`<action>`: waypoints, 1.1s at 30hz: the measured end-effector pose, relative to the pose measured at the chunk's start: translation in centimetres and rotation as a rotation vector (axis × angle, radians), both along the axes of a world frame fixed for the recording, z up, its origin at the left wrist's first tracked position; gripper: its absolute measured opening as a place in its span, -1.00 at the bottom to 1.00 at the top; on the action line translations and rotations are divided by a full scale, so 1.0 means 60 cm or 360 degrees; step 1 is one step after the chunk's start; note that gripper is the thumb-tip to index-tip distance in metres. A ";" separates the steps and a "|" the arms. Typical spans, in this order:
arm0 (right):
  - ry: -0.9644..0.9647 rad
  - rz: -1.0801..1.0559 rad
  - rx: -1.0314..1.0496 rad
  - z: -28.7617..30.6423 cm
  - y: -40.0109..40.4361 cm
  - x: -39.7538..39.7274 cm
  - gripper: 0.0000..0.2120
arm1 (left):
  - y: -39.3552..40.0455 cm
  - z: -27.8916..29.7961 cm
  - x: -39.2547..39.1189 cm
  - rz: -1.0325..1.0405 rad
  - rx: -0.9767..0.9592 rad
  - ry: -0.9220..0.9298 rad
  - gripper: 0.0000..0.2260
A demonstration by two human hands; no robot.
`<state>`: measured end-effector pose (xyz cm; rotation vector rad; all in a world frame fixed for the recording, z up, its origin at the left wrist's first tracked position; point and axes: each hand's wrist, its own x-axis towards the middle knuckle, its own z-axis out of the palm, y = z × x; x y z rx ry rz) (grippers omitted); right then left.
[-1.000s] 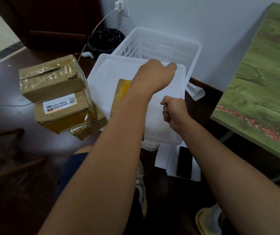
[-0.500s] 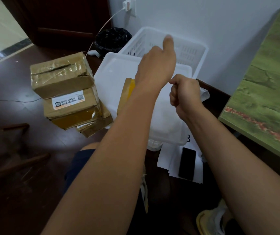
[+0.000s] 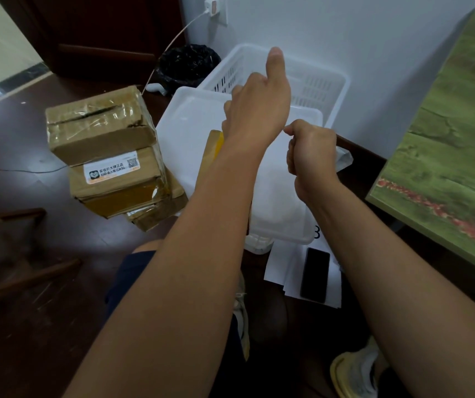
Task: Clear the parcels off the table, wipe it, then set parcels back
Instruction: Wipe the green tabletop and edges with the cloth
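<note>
A stack of taped cardboard parcels (image 3: pixel 101 150) stands on the dark floor at the left. Beside it is a white plastic bin (image 3: pixel 187 130) holding a yellow-brown parcel (image 3: pixel 212 152), mostly hidden by my left forearm. My left hand (image 3: pixel 259 110) hovers over the bin with its fingers curled under and thumb stretched forward, holding nothing I can see. My right hand (image 3: pixel 311 150) is a closed fist just right of it, also above the bin. A white poly-bag parcel (image 3: pixel 345 160) peeks out behind my right hand. The green table (image 3: pixel 446 156) is at the right edge.
A white slotted basket (image 3: pixel 321 84) sits against the wall behind the bin, with a black bin bag (image 3: pixel 187 64) and a charger cable to its left. A black phone (image 3: pixel 315 274) lies on white papers by my feet. Wooden chair legs (image 3: pixel 15 254) are at the lower left.
My left hand has lifted from a fist and stretched its thumb forward. My right fist has risen closer to the left wrist. The view has shifted slightly.
</note>
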<state>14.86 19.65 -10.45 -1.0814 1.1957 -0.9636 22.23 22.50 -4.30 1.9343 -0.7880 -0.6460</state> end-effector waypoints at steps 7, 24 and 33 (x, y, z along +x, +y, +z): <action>0.0542 0.0414 0.0111 -0.091 0.001 -0.030 -0.87 | 0.001 -0.002 -0.001 -0.0094 0.0009 0.0022 -0.40; 0.0596 0.0626 -0.0687 0.009 0.041 -0.010 -0.83 | 0.004 0.025 -0.007 -0.0234 -0.0096 0.0078 -0.68; 0.0478 0.0346 -0.0956 0.117 0.057 -0.080 -0.78 | 0.005 0.054 -0.018 -0.0063 -0.0408 0.0319 -0.65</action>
